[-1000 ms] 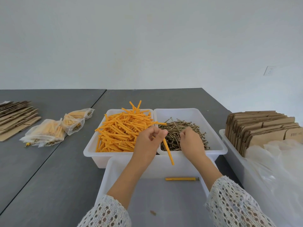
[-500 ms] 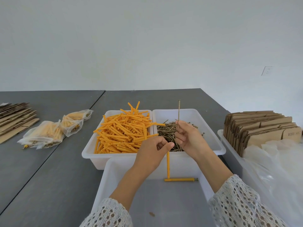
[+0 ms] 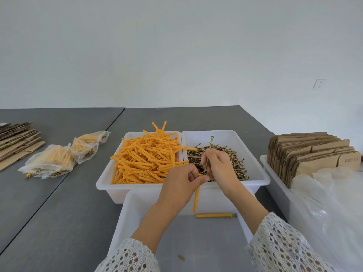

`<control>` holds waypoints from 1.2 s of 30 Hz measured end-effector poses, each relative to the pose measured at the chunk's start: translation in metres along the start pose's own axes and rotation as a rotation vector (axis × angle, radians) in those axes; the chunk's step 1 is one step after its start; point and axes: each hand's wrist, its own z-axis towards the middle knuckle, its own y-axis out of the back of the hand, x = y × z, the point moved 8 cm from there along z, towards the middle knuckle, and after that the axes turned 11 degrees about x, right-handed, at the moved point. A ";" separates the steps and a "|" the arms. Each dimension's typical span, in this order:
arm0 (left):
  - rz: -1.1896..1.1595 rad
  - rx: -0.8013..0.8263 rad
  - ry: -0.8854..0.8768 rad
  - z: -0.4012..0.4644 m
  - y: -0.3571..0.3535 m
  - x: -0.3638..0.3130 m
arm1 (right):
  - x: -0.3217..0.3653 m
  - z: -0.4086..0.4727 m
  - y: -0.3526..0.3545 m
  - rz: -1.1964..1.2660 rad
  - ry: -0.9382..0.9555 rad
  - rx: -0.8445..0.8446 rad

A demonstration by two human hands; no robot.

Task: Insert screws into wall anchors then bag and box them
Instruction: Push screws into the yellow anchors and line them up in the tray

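My left hand (image 3: 179,188) pinches an orange wall anchor (image 3: 196,199) by its top, and the anchor hangs straight down. My right hand (image 3: 220,167) holds a long brass screw (image 3: 209,152) upright, its tip just above the anchor's open end. Behind the hands a white divided bin (image 3: 263,178) holds a heap of orange anchors (image 3: 146,158) on the left and loose screws (image 3: 237,163) on the right. One anchor with a screw in it (image 3: 215,215) lies in the near white tray (image 3: 125,218).
Several filled plastic bags (image 3: 59,160) lie on the grey table at the left, beside flat cardboard sheets (image 3: 17,140). At the right a white bin (image 3: 275,185) holds upright folded cartons (image 3: 314,154) and clear plastic bags (image 3: 334,203).
My right hand lifted a screw out of the bin, turned it upright and brought it down to the anchor's top. My left hand swung the anchor from slanted to vertical.
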 end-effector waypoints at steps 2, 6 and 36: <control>-0.010 -0.005 0.003 0.000 0.000 0.001 | 0.001 0.000 0.000 -0.030 0.020 -0.014; -0.016 -0.020 0.005 0.001 0.001 0.002 | 0.001 0.001 -0.004 -0.023 0.031 0.014; 0.079 -0.073 0.030 -0.004 0.002 -0.007 | 0.002 0.001 -0.017 -0.068 0.085 0.173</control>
